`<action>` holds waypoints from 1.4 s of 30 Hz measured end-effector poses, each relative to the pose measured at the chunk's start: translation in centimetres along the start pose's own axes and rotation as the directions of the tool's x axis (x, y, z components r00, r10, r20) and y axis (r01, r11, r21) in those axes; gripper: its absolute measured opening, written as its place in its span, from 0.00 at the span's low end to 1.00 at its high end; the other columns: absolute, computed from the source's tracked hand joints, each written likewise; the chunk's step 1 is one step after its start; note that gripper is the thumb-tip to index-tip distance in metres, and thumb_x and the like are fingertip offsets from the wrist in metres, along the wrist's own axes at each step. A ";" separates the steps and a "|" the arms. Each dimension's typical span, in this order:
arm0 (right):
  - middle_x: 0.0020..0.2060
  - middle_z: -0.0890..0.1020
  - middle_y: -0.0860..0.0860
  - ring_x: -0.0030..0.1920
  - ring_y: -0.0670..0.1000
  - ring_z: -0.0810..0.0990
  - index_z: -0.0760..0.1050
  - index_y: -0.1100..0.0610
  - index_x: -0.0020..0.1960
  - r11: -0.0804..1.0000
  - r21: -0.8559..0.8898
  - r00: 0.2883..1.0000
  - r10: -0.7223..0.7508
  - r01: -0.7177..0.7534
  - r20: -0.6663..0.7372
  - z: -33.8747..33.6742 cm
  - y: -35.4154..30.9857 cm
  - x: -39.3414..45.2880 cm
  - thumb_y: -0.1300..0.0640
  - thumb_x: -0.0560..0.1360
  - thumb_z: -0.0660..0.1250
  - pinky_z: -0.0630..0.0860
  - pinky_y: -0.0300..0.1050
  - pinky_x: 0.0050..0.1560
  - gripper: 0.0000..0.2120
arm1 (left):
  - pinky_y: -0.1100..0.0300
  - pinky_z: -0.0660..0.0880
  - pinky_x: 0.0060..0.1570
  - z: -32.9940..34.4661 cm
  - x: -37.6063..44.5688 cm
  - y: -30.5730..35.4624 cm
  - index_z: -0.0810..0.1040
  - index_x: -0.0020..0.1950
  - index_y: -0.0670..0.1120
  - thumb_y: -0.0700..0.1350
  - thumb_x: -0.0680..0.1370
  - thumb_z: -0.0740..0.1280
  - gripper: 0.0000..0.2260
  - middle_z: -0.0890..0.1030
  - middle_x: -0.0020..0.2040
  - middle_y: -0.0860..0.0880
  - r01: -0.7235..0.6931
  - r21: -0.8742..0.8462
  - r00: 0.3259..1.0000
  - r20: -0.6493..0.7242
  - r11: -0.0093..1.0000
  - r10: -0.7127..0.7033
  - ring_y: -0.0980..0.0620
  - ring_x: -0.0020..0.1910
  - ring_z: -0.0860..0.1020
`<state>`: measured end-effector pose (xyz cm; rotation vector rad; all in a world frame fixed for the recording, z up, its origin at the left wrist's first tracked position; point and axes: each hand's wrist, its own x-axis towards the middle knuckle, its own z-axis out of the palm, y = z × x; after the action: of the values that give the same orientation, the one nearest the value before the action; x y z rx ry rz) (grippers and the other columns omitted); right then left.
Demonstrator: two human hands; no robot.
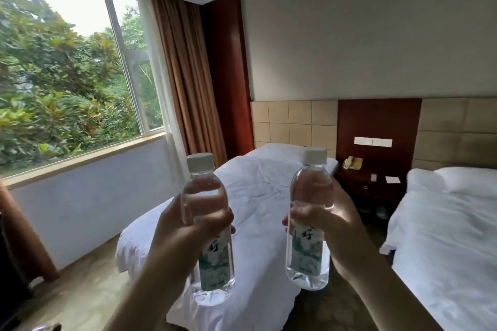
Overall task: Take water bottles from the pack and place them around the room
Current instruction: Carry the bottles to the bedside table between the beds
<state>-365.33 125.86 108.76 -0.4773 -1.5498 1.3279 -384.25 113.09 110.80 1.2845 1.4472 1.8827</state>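
Left hand: left hand (188, 226) wraps around the middle of the left bottle (207, 231), fingers curled over its front, thumb side hidden behind.
Right hand: right hand (320, 215) clasps the right bottle (308, 220) just above its label, fingertips showing at the bottle's left edge.
Bottles' place: both are held in the air, side by side and apart, on the near side of the nightstand (371, 183), in front of the bed (255, 196) that lies left of the nightstand.
Axis and heading: each bottle's long axis runs near upright, white cap up, base down; the left one leans slightly, cap tipped leftward.
Risk, grip: smooth clear plastic held one-handed may slip downward if a grip loosens while walking.
Risk, placement: the nightstand top already carries a telephone (352, 162) and small cards (392, 179); a bottle set down carelessly could knock them or tip.
Risk, soft surface: a bottle stood on the bed would likely topple.
Pack: not in view.
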 end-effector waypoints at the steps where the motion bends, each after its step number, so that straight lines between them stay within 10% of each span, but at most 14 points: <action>1: 0.41 0.83 0.50 0.44 0.59 0.86 0.77 0.47 0.50 1.000 -0.002 1.000 0.003 -0.003 -0.005 -0.5 0.6 1.2 0.47 0.56 0.74 0.82 0.56 0.47 0.23 | 0.55 0.82 0.38 0.6 1.4 -0.7 0.83 0.48 0.59 0.51 0.56 0.76 0.20 0.85 0.42 0.44 0.005 -0.019 1.000 0.012 1.000 -0.005 0.41 0.41 0.86; 13: 0.45 0.81 0.56 0.48 0.66 0.83 0.77 0.51 0.48 0.986 -0.151 0.968 0.032 -0.072 -0.249 -7.4 9.4 16.9 0.51 0.54 0.74 0.81 0.64 0.51 0.23 | 0.45 0.82 0.39 7.1 23.3 -13.0 0.83 0.49 0.54 0.52 0.57 0.79 0.21 0.85 0.42 0.39 0.076 -0.244 0.978 0.207 0.967 -0.024 0.36 0.38 0.85; 20: 0.41 0.75 0.67 0.42 0.63 0.80 0.71 0.61 0.48 0.974 -0.217 0.925 -0.018 -0.070 -0.380 -12.4 11.6 27.9 0.55 0.57 0.73 0.82 0.49 0.42 0.23 | 0.48 0.83 0.39 14.9 38.1 -20.1 0.85 0.46 0.53 0.52 0.57 0.79 0.19 0.86 0.43 0.41 0.156 -0.319 0.904 0.427 0.935 -0.005 0.41 0.37 0.86; 30: 0.43 0.82 0.66 0.43 0.66 0.85 0.78 0.54 0.48 0.936 -0.274 0.738 -0.023 -0.220 -0.674 -23.6 16.8 35.3 0.51 0.54 0.76 0.84 0.58 0.43 0.24 | 0.51 0.82 0.39 30.0 50.1 -28.7 0.83 0.48 0.48 0.51 0.60 0.75 0.18 0.85 0.41 0.41 0.266 -0.317 0.772 0.636 0.910 -0.004 0.39 0.38 0.85; 37: 0.41 0.84 0.63 0.39 0.61 0.86 0.77 0.59 0.53 0.959 -0.206 0.744 0.006 -0.193 -0.669 -36.5 22.2 44.6 0.49 0.54 0.75 0.82 0.43 0.38 0.30 | 0.54 0.82 0.38 41.2 58.1 -33.2 0.84 0.48 0.49 0.50 0.58 0.76 0.19 0.85 0.41 0.40 0.238 -0.286 0.796 0.605 0.928 -0.018 0.39 0.37 0.86; 42: 0.41 0.84 0.62 0.41 0.62 0.86 0.77 0.58 0.55 0.967 -0.150 0.799 0.077 -0.205 -0.596 -44.0 25.1 54.0 0.50 0.54 0.77 0.82 0.55 0.43 0.31 | 0.54 0.81 0.38 47.3 65.6 -35.0 0.83 0.49 0.51 0.50 0.58 0.78 0.20 0.85 0.41 0.40 0.177 -0.286 0.851 0.526 0.942 0.000 0.38 0.36 0.85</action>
<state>-357.90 199.44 104.61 -1.0518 -1.1384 0.9887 -381.11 201.02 106.19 1.3872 0.8545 1.4684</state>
